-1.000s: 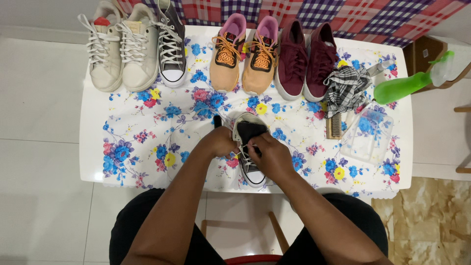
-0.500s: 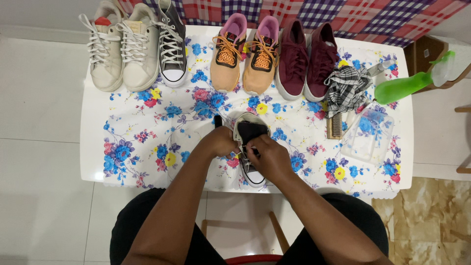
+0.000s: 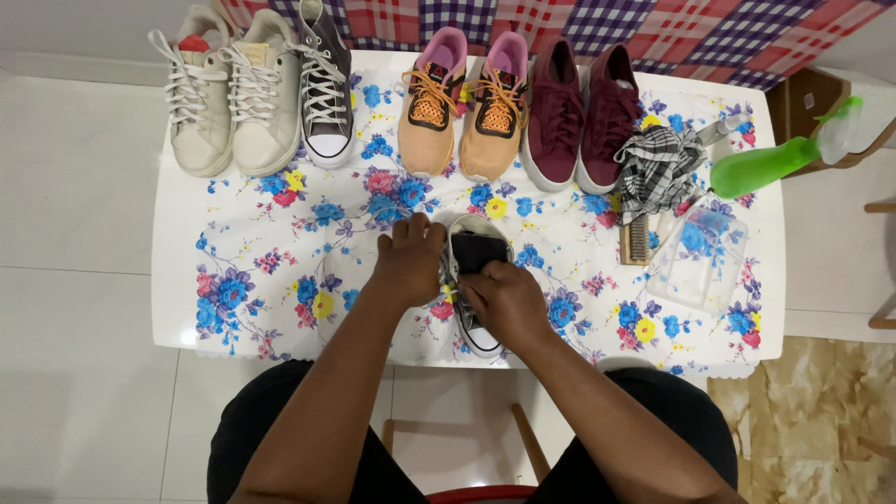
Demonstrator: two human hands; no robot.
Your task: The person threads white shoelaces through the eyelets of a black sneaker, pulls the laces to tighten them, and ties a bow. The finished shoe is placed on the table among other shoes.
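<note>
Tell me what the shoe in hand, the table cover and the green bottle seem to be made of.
The grey high-top sneaker, held by the left hand and right hand, looks like matte canvas with a white, probably rubber toe cap. The floral table cover lies flat with a slight sheen, likely plastic or oilcloth. The green spray bottle looks like translucent plastic.

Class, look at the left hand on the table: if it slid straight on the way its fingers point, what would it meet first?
Probably the orange sneakers; the left hand points up the floral tablecloth.
</note>
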